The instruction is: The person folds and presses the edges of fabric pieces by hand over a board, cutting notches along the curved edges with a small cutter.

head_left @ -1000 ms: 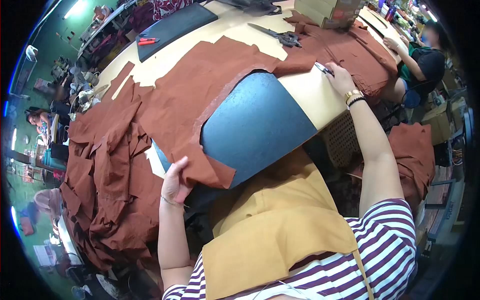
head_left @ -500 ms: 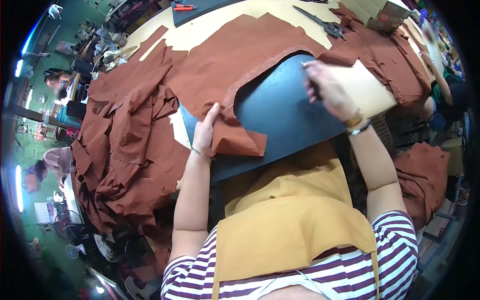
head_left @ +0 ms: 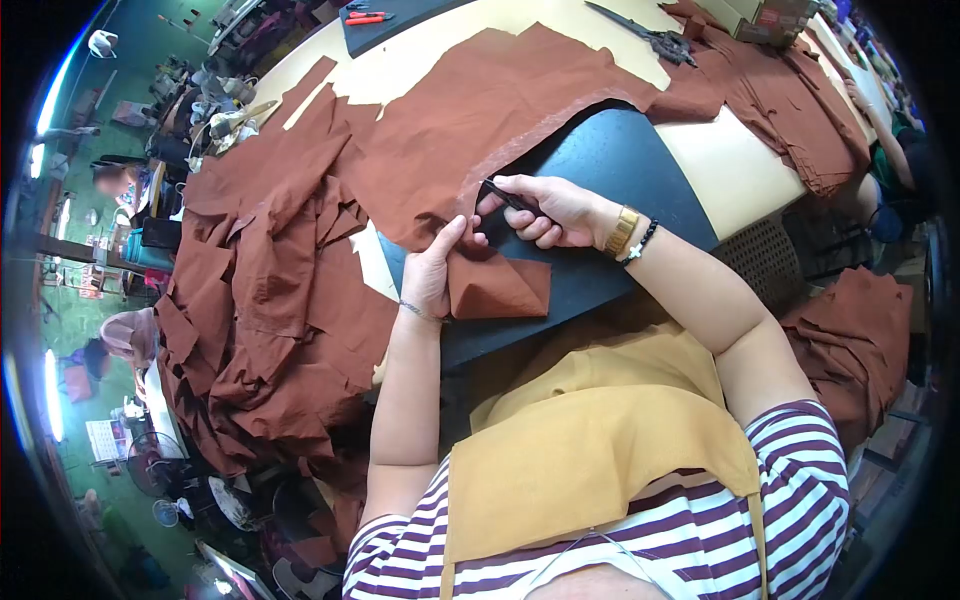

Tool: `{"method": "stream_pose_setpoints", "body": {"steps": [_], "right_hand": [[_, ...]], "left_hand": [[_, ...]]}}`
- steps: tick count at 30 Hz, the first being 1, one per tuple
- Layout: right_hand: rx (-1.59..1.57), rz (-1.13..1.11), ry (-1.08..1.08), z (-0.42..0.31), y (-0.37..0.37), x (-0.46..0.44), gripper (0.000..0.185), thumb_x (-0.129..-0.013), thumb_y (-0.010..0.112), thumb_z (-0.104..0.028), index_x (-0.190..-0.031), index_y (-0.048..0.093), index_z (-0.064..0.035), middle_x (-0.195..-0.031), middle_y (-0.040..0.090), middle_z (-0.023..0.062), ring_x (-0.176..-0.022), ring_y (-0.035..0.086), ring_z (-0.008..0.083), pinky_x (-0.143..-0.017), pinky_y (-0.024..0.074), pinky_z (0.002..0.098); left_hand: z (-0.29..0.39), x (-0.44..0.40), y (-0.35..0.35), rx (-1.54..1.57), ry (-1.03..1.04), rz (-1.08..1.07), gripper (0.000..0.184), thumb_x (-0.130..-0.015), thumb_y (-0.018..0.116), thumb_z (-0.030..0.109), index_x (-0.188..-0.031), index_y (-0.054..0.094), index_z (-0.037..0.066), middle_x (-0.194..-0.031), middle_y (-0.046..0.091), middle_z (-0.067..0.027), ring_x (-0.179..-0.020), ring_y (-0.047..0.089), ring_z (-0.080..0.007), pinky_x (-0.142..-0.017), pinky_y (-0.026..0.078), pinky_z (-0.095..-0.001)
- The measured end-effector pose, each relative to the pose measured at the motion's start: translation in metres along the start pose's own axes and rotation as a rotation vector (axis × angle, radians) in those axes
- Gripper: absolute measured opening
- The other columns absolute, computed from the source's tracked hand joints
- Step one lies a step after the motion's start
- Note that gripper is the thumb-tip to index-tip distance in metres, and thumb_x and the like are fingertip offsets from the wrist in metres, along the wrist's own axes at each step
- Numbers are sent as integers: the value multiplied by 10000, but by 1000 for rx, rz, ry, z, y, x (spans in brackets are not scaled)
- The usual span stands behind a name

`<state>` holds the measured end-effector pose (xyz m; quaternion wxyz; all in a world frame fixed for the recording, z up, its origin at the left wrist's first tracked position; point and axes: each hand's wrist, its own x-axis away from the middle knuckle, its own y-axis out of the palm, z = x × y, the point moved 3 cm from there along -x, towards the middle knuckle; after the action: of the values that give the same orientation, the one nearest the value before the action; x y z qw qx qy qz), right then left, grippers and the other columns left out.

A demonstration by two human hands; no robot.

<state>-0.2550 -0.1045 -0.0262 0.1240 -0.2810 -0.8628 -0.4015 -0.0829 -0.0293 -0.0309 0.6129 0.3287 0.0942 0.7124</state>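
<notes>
A large rust-brown fabric piece [head_left: 460, 110] lies over the dark board [head_left: 640, 160], with a pale line along its curved edge. My left hand [head_left: 435, 265] pinches that fabric near the lower end of the curve, where a flap folds over toward me. Beside it, my right hand [head_left: 560, 210] is closed around a small black pointed tool [head_left: 515, 202], whose tip is at the fabric's edge. Fingers hide much of the tool, so its exact kind is unclear.
Crumpled rust-brown fabric [head_left: 260, 300] is heaped at the left, and a folded stack [head_left: 790, 110] lies at the right. Large scissors [head_left: 650, 38] and red-handled snips [head_left: 368, 18] rest at the back. A cardboard box [head_left: 760, 15] stands far right. Other people are nearby.
My right hand has come left and down from over the board to the fabric edge beside my left hand. My left hand still grips the fabric.
</notes>
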Motion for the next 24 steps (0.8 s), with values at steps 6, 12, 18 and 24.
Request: {"method": "stream_pose_setpoints", "body": {"steps": [6, 12, 18, 24], "right_hand": [[37, 23, -65, 0, 2, 2, 348, -1016, 435, -422, -1080, 551, -100, -654, 360, -70, -488, 261, 9, -378, 216, 141], [-11, 17, -34, 2, 1, 7, 335, -1019, 438, -406, -1076, 548, -95, -654, 360, -65, -488, 257, 10, -375, 215, 147], [50, 35, -82, 2, 2, 0, 356, -1023, 425, -413, -1077, 543, -82, -641, 362, -60, -464, 242, 13, -370, 207, 152], [54, 22, -39, 2, 2, 8, 335, -1028, 418, -402, -1055, 545, -94, -651, 357, -64, -487, 260, 11, -380, 214, 148]], "left_hand": [[-5, -4, -8, 48, -31, 11, 281, -899, 677, 128, -1150, 592, 35, -990, 667, -85, -795, 654, -178, -725, 564, -330], [-3, -3, -5, 12, 18, 11, 288, -901, 668, 107, -1171, 583, 51, -992, 673, -87, -806, 658, -181, -727, 565, -329], [-1, -1, -2, -20, 22, -3, 286, -903, 664, 102, -1172, 582, 49, -999, 669, -86, -805, 655, -180, -723, 563, -320], [-4, -5, -4, 13, 19, 1, 293, -906, 659, 95, -1182, 572, 50, -1004, 665, -91, -802, 652, -181, -725, 565, -321]]}}
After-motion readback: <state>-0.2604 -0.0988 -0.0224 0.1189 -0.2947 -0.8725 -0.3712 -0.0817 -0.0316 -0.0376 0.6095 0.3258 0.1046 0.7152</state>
